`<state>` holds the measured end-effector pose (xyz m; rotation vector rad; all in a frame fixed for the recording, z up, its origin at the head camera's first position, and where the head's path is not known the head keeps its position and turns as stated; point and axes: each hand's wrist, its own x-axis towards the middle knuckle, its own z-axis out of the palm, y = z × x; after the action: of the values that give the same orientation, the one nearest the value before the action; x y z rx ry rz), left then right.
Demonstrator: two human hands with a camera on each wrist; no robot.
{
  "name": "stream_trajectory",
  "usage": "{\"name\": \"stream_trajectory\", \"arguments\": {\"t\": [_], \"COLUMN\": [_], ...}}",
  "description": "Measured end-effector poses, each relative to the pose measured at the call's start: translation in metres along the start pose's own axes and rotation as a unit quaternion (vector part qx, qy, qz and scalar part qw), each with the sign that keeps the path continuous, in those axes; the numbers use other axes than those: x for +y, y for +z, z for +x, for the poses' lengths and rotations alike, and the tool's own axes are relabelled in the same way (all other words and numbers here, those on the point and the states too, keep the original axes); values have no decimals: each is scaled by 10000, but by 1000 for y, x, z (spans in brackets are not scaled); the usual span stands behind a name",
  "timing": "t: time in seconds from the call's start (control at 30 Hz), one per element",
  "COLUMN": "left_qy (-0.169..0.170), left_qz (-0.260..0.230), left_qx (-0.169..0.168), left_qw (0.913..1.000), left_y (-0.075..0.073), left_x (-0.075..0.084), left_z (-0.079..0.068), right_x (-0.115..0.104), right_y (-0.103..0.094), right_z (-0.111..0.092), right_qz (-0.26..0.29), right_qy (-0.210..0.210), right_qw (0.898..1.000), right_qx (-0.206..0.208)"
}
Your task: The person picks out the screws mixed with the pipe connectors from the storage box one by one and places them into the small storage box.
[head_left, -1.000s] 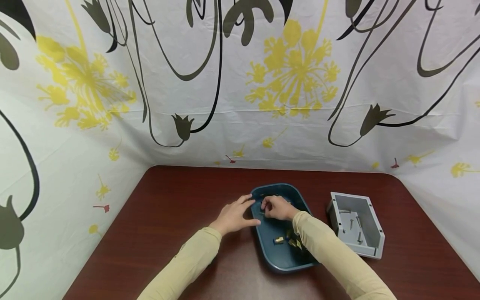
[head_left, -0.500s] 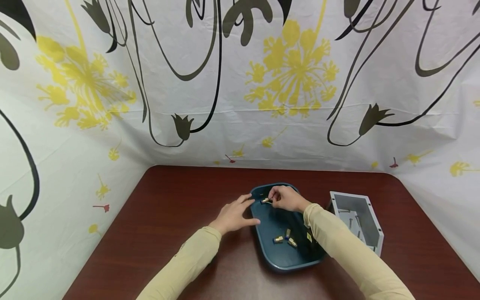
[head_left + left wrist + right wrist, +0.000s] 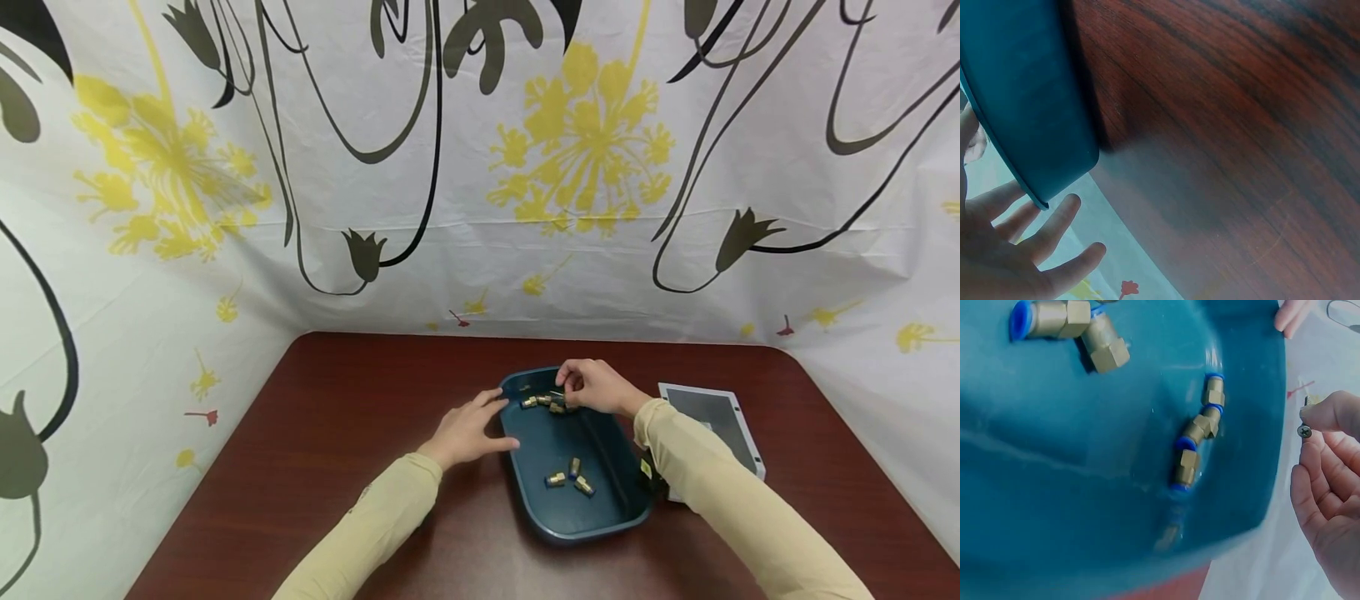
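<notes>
My right hand [image 3: 600, 388] pinches a small screw [image 3: 1304, 432] between thumb and index finger, its cross-slotted head towards the right wrist camera. That hand is at the far right part of the blue tray [image 3: 540, 442]. Brass fittings with blue collars [image 3: 1188, 465] lie in a row along the tray's far end, beneath the fingers. Several more brass fittings [image 3: 583, 486] rest near the tray's front end. My left hand [image 3: 468, 429] has its fingers spread, the fingertips at the tray's far left rim. It holds nothing.
A grey box [image 3: 708, 407] stands right of the tray, partly hidden by my right sleeve [image 3: 720, 475]. The tray sits on a dark red-brown wooden table [image 3: 390, 392]. Behind the table hangs a flower-patterned white cloth [image 3: 465, 192].
My right hand has moved right and lifted away from the tray's far left corner, screw in its fingers. Fittings at the far end are uncovered; the sleeve covers more of the box. My left hand stays.
</notes>
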<state>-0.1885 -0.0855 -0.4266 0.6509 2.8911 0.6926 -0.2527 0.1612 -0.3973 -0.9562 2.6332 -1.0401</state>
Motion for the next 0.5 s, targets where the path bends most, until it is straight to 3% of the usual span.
{"name": "stream_trajectory", "arguments": {"t": [0.5], "left_qy": [15], "left_qz": [-26], "left_qx": [14], "left_qw": [10000], "left_y": [1], "left_x": [0], "left_z": [-1], "right_x": [9], "right_y": [-28], "right_z": [-27], "right_qz": [-338], "right_qy": [153], "right_qw": [9991], "right_qx": [197]}}
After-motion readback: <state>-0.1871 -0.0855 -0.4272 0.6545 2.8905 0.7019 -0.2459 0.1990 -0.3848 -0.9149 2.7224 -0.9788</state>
